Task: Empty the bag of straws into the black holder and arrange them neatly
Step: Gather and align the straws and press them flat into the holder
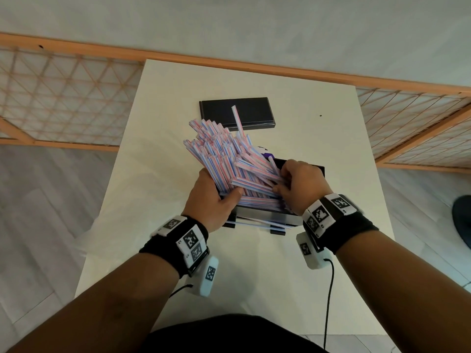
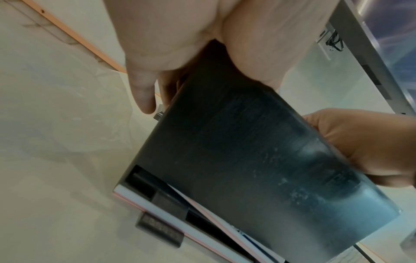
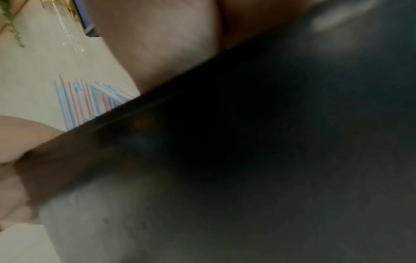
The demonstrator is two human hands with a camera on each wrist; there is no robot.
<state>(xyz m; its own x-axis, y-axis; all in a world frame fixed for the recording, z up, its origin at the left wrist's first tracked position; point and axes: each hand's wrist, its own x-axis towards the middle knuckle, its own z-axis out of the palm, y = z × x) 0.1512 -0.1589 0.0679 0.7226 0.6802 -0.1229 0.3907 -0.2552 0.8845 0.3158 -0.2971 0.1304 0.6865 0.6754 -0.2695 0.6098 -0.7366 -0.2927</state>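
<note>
A black holder (image 1: 262, 219) stands mid-table, crammed with striped paper-wrapped straws (image 1: 219, 154) that fan up and away to the left. My left hand (image 1: 224, 192) grips the bundle from the left, thumb laid across the straws. My right hand (image 1: 283, 179) curls round the loose straws lying crosswise on the right side. In the left wrist view the holder's front wall (image 2: 247, 151) fills the frame, with a few straws (image 2: 157, 204) lying in its bottom slot. The right wrist view is blurred: dark holder wall (image 3: 270, 160) and some straw ends (image 3: 90, 103).
A flat black lid (image 1: 237, 112) lies at the back of the white table (image 1: 318, 263). A clear plastic bag (image 2: 74, 128) lies left of the holder. Wooden lattice screens (image 1: 51, 98) flank the table. A dark object (image 1: 462, 220) sits on the floor at right.
</note>
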